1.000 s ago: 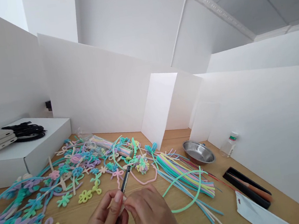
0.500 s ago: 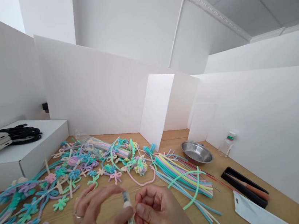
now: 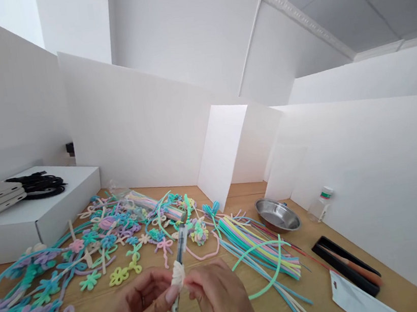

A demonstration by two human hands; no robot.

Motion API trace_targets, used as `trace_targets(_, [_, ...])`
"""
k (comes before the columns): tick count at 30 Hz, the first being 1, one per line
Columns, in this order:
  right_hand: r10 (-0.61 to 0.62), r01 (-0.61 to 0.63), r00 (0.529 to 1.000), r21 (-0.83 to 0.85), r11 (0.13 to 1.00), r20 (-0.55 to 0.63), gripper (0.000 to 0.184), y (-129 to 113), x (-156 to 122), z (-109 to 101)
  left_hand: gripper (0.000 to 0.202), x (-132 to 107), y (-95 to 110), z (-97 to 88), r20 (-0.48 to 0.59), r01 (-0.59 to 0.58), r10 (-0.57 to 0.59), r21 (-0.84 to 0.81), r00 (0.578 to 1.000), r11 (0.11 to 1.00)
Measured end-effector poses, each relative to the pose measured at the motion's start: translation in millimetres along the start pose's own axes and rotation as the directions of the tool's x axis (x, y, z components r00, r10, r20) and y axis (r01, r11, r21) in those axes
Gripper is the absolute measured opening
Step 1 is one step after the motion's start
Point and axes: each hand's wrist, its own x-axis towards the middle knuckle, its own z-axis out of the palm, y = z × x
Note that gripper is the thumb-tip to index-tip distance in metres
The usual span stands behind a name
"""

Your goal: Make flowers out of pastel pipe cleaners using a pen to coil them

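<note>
White fuzzy pipe cleaner (image 3: 178,273) sits wound in a tight coil around a slim dark pen (image 3: 181,240), well to the left of the round steel bowl (image 3: 277,214) and nearer the camera than it. The left hand (image 3: 137,311) pinches the pen between thumb and fingertips just under the coil. The right hand (image 3: 222,305) closes its fingertips on the coil itself, so both hands meet at the pen, held above the wooden desk (image 3: 242,192).

A bundle of straight pastel pipe cleaners (image 3: 254,244) lies just left of the bowl. Further left of the bowl spreads a heap of pastel pipe-cleaner flowers and bows (image 3: 90,248). A small clear bottle with a green cap (image 3: 320,202) stands just right of the bowl. A black tray holding an orange-handled tool (image 3: 346,266) lies to the right of the bowl and nearer the camera. Far left of the bowl stands a flat white box (image 3: 46,208).
</note>
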Motion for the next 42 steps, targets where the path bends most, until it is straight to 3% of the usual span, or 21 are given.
trace_targets(4, [0.125, -0.129, 0.991, 0.095, 0.987, 0.048, 0.026, 1, -1, -4, 0.019, 3, 1, -4.4, 0.027, -0.024, 0.024, -0.011, 0.999, 1.0])
trace_targets(7, [0.289, -0.306, 0.95, 0.18, 0.935, 0.117, 0.022, 1, -3, -2, 0.02, 4, -2, -2.6, 0.053, -0.071, 0.073, -0.037, 0.996, 0.997])
trace_targets(10, [0.478, -0.522, 0.853, 0.323, 0.789, 0.211, 0.02, -2, -3, 1, 0.023, 3, -8, 0.0, 0.046, -0.121, 0.122, -0.015, 0.991, 0.993])
trace_targets(12, [0.565, -0.631, 0.771, 0.475, 0.613, 0.294, 0.023, -4, -1, 1, 0.023, 1, -12, 0.9, -0.016, -0.193, 0.195, 0.061, 0.981, 0.979])
trace_targets(14, [0.605, -0.695, 0.687, 0.607, 0.384, 0.403, 0.03, -4, 2, 0, 0.021, 0, -14, 1.3, -0.075, -0.317, 0.337, 0.197, 0.939, 0.928])
trace_targets(16, [0.56, -0.732, 0.625, 0.658, 0.177, 0.544, 0.038, -1, 4, -2, 0.021, -1, -15, 1.0, -0.044, -0.444, 0.491, 0.363, 0.87, 0.819])
trace_targets(18, [0.461, -0.762, 0.593, 0.645, 0.058, 0.659, 0.042, 2, 5, -4, 0.025, -2, -16, -0.1, 0.004, -0.536, 0.621, 0.51, 0.783, 0.673])
trace_targets(20, [0.39, -0.774, 0.583, 0.633, -0.001, 0.713, 0.042, 4, 5, -4, 0.029, -3, -18, -2.1, 0.031, -0.587, 0.721, 0.604, 0.693, 0.539])
trace_targets(21, [0.383, -0.768, 0.589, 0.641, -0.012, 0.712, 0.042, 4, 4, -4, 0.031, -4, -18, -3.1, 0.021, -0.592, 0.751, 0.63, 0.66, 0.502])
trace_targets(22, [0.393, -0.754, 0.601, 0.657, -0.012, 0.696, 0.041, 4, 4, -3, 0.031, -3, -18, -4.0, 0.022, -0.592, 0.756, 0.638, 0.654, 0.493])
trace_targets(23, [0.411, -0.737, 0.615, 0.676, -0.004, 0.673, 0.041, 3, 4, -2, 0.029, -3, -18, -4.4, -0.026, -0.57, 0.737, 0.615, 0.675, 0.544])
trace_targets(25, [0.464, -0.705, 0.638, 0.709, 0.029, 0.615, 0.04, 1, 4, 1, 0.024, -1, -15, -3.6, -0.226, -0.447, 0.579, 0.442, 0.784, 0.778])
trace_targets(27, [0.524, -0.691, 0.644, 0.718, 0.087, 0.557, 0.039, -2, 4, 3, 0.018, 1, -9, -0.9, -0.305, -0.205, 0.235, 0.128, 0.923, 0.97])
trace_targets(28, [0.551, -0.694, 0.646, 0.706, 0.138, 0.527, 0.037, -3, 3, 4, 0.021, 2, -5, 0.8, -0.244, -0.07, 0.066, -0.008, 0.968, 0.998])
trace_targets(29, [0.574, -0.699, 0.656, 0.681, 0.219, 0.489, 0.033, -3, 2, 5, 0.028, 2, -2, 2.6, -0.147, 0.054, -0.069, -0.101, 0.987, 0.993])
trace_targets(31, [0.583, -0.681, 0.713, 0.579, 0.448, 0.388, 0.025, -3, 0, 6, 0.039, 2, 1, 5.9, -0.003, 0.187, -0.191, -0.182, 0.982, 0.965])
trace_targets(33, [0.547, -0.625, 0.779, 0.451, 0.637, 0.306, 0.018, -3, -3, 8, 0.032, 1, 1, 8.8, 0.003, 0.166, -0.168, -0.188, 0.986, 0.968])
trace_targets(35, [0.519, -0.592, 0.806, 0.386, 0.708, 0.285, 0.015, -3, -4, 8, 0.025, 0, -2, 11.4, -0.035, 0.075, -0.081, -0.154, 0.996, 0.985])
trace_targets(39, [0.574, -0.66, 0.75, 0.416, 0.625, 0.327, 0.018, -3, -4, 9, 0.019, 1, -10, 15.0, -0.048, -0.059, 0.053, -0.128, 0.997, 0.99])
trace_targets(42, [0.623, -0.723, 0.673, 0.533, 0.44, 0.399, 0.029, -2, -2, 8, 0.015, 1, -11, 14.7, -0.083, -0.084, 0.079, -0.057, 0.993, 0.995])
